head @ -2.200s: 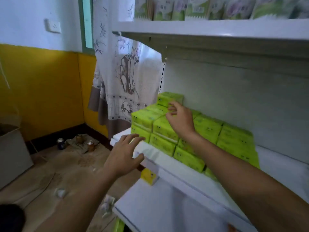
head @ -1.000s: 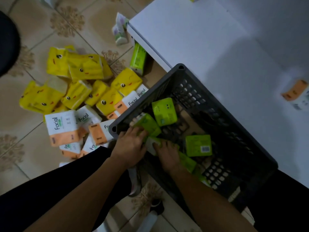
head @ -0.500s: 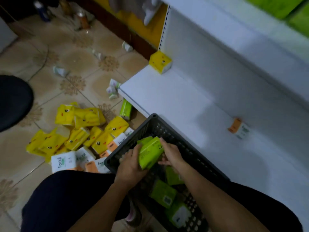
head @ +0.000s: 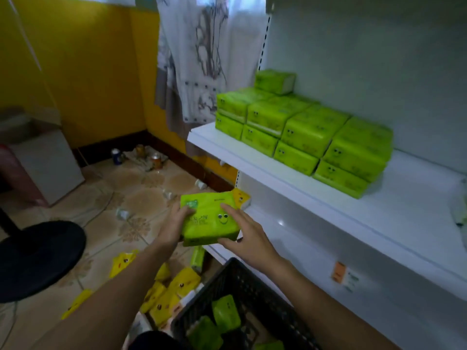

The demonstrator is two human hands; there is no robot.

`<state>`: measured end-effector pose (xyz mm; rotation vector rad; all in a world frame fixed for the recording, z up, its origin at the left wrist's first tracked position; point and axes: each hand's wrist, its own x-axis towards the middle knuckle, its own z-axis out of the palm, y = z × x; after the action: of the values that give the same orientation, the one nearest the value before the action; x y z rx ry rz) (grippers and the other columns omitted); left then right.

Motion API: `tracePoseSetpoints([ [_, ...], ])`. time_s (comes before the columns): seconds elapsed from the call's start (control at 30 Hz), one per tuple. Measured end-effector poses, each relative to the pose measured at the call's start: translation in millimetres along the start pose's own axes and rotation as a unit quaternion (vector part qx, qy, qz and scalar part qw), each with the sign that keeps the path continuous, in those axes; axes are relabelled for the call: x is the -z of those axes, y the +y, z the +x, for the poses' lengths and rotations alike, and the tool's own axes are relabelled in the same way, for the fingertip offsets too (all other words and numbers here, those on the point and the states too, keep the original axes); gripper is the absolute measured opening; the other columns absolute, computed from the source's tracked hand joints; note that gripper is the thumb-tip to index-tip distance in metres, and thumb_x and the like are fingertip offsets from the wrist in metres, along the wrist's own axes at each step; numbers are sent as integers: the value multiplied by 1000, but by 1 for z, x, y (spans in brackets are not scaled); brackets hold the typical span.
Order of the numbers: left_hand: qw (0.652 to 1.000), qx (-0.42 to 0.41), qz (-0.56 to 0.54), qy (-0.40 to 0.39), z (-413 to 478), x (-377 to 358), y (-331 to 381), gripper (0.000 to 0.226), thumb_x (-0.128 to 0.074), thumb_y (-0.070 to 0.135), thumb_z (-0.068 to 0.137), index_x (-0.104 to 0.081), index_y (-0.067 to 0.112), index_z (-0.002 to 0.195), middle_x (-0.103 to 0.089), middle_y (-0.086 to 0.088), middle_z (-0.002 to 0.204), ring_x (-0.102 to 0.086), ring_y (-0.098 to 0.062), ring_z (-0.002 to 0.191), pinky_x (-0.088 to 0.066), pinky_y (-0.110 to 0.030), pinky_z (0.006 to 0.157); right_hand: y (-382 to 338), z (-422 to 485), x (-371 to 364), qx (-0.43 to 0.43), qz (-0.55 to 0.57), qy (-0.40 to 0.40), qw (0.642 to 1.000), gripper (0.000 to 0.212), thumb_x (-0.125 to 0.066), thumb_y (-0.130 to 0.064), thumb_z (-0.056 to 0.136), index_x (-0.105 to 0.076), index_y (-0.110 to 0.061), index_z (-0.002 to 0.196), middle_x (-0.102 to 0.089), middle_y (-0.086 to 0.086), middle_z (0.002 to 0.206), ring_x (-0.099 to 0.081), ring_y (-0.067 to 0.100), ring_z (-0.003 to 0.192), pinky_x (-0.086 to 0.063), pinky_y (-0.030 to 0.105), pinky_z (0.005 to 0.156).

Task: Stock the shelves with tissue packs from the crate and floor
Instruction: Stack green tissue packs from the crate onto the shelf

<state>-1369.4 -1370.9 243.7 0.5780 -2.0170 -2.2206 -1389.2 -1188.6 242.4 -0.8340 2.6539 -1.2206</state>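
A green tissue pack (head: pixel 208 219) with a smiley face is held in mid-air between both hands, just left of the lower shelf. My left hand (head: pixel 173 227) grips its left end, thumb on top. My right hand (head: pixel 246 236) holds its right side, fingers spread over the top and front. Several green packs (head: pixel 303 130) are stacked in two layers on the white middle shelf (head: pixel 290 185), one more pack on top at the back. Below me the dark crate (head: pixel 242 291) holds a few green packs (head: pixel 225 315).
Yellow packs (head: pixel 174 289) lie scattered on the tiled floor left of the crate. A yellow pack (head: pixel 242 197) sits on the lower shelf's (head: pixel 328 248) left corner, an orange-white pack (head: pixel 345 275) farther right. A black round base (head: pixel 35 258) and a grey box (head: pixel 48 162) stand left.
Both hands lifted the green pack out of the crate and raised it toward the shelves. My view swung up from the crate to the stocked middle shelf.
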Motion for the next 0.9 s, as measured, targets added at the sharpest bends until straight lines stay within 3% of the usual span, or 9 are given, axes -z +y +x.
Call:
tracePoseSetpoints([
  [0.07, 999, -43, 25, -16, 5, -2, 34, 10, -43, 24, 95, -53, 27, 93, -57, -6, 101, -58, -22, 90, -45, -33, 69, -18, 15, 17, 10, 5, 38, 999, 71, -69, -27, 84, -30, -36, 143, -34, -3, 149, -32, 15, 136, -43, 43, 100],
  [0.17, 992, -119, -6, -33, 21, -19, 82, 24, -35, 34, 98, -53, 23, 109, -59, -4, 108, -59, -22, 102, -49, -36, 81, -39, 42, 48, 49, -37, 132, 989, 69, -69, -23, 83, -34, -29, 143, -42, 1, 144, -38, 16, 131, -38, 31, 104],
  [0.3, 986, -136, -31, -94, 45, -45, 138, 56, -10, 51, 97, -45, 26, 132, -61, -1, 111, -62, -12, 88, -50, -29, 66, -57, 81, 99, 52, -63, 233, 969, 70, -70, -21, 82, -36, -25, 143, -43, 8, 143, -38, 21, 134, -33, 31, 109],
  [0.4, 983, -134, 49, -120, 69, -55, 160, 55, -13, 46, 99, -45, 20, 135, -55, -10, 124, -53, -21, 104, -39, -35, 87, -62, 111, 142, 18, -89, 289, 953, 69, -65, -22, 86, -30, -23, 146, -41, 10, 144, -36, 24, 134, -28, 27, 107],
  [0.53, 930, -247, 262, -79, 108, -69, 157, 27, -48, 29, 95, -62, 19, 116, -56, -3, 128, -49, -17, 117, -35, -27, 92, -56, 156, 190, -48, -127, 285, 949, 68, -51, -19, 92, -16, -19, 150, -33, 17, 145, -35, 31, 132, -29, 28, 101],
  [0.6, 879, -283, 375, -85, 129, -74, 145, 36, -55, 43, 86, -63, 22, 114, -56, -1, 126, -48, -18, 121, -38, -30, 97, -47, 178, 207, -86, -152, 265, 948, 66, -48, -16, 94, -13, -14, 150, -36, 21, 142, -37, 33, 129, -29, 30, 101],
  [0.67, 827, -311, 457, -99, 145, -83, 134, 63, -37, 65, 70, -62, 26, 114, -56, 1, 126, -47, -21, 120, -39, -38, 98, -36, 195, 219, -113, -173, 243, 948, 63, -49, -14, 93, -19, -10, 149, -44, 22, 137, -43, 33, 126, -32, 30, 100],
  [0.73, 801, -329, 489, -101, 159, -91, 122, 77, -23, 68, 61, -61, 28, 114, -55, 3, 126, -46, -22, 119, -39, -38, 97, -26, 209, 227, -130, -171, 234, 948, 55, -55, -15, 90, -37, -7, 141, -53, 19, 132, -49, 31, 122, -36, 28, 97],
  [0.9, 811, -332, 477, -70, 192, -94, 108, 80, -19, 67, 61, -63, 26, 113, -57, 3, 123, -48, -21, 116, -39, -35, 96, -4, 240, 225, -120, -131, 274, 945, 58, -74, -28, 77, -54, -15, 129, -62, 12, 120, -55, 29, 114, -44, 34, 97],
])
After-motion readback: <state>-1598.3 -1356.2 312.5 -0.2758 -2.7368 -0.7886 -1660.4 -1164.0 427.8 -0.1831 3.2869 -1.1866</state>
